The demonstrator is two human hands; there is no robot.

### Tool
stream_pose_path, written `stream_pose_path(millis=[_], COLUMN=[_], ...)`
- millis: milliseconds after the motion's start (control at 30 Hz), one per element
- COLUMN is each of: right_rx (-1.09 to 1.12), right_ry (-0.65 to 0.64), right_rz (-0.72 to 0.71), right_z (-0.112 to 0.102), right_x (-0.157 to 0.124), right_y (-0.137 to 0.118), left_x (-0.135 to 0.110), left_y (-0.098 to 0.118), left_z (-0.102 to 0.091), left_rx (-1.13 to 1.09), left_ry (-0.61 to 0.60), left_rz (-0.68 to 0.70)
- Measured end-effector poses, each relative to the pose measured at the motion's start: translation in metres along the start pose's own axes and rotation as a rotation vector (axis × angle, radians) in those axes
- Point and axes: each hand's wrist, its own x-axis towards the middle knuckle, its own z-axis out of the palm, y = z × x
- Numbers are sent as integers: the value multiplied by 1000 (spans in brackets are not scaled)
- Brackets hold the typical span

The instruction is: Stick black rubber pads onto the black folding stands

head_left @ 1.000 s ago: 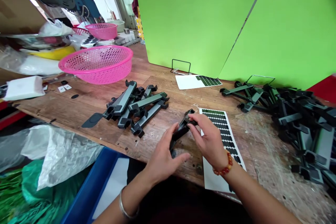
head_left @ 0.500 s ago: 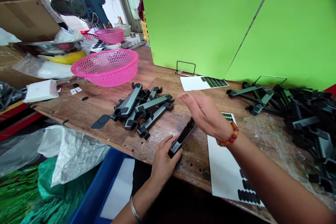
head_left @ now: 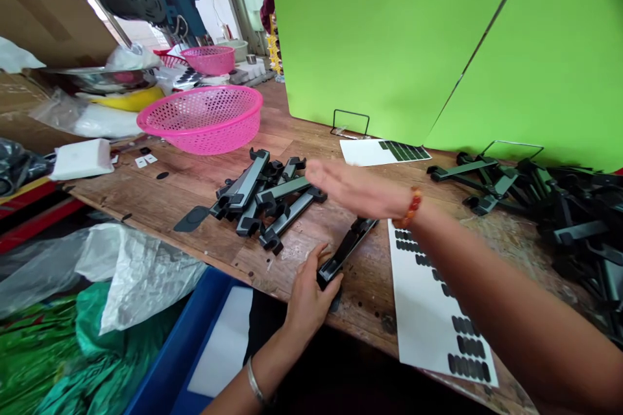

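My left hand (head_left: 307,295) grips the near end of a slim black folding stand (head_left: 348,248), its thumb on one side and its fingers on the other. The stand slants up and away over the table. My right hand (head_left: 357,189), slightly blurred, hovers above the far end with its fingers stretched out, holding nothing I can see. That far end is partly covered by the hand. Left of it lies a pile of similar black-and-grey stands (head_left: 272,200) with hooked ends. Beneath my right forearm is a white sheet (head_left: 418,331) with rows of black oval stickers.
A pink mesh basket (head_left: 209,126) stands behind the left pile. More black stands (head_left: 579,227) are heaped at the right. Green boards (head_left: 389,39) rise at the back, with another sticker sheet (head_left: 363,151) before them. A blue bin (head_left: 182,343) sits below the table edge.
My right hand has moved left and flattened out above the stand. The stand stays in my left hand. The camera view has shifted slightly.
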Motion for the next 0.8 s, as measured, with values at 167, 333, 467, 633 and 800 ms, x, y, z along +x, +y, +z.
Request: stream_pose_path(millis=[167, 333, 467, 633, 800], right_rx=[-51, -110, -146, -217, -176], right_ry=[-68, -141, -77, 102, 65], right_rz=[92, 247, 217, 108, 128], right_z=[35, 89, 84, 76, 95], right_x=[2, -2, -8, -17, -11], right_y=[21, 52, 45, 37, 44], left_x=[-1, 0, 0, -2, 1], left_y=[0, -3, -5, -3, -4], left_z=[1, 4, 5, 6, 7], left_rx=[2, 50, 75, 119, 124], left_ry=[16, -2, 14, 53, 46], left_rz=[6, 51, 62, 53, 63])
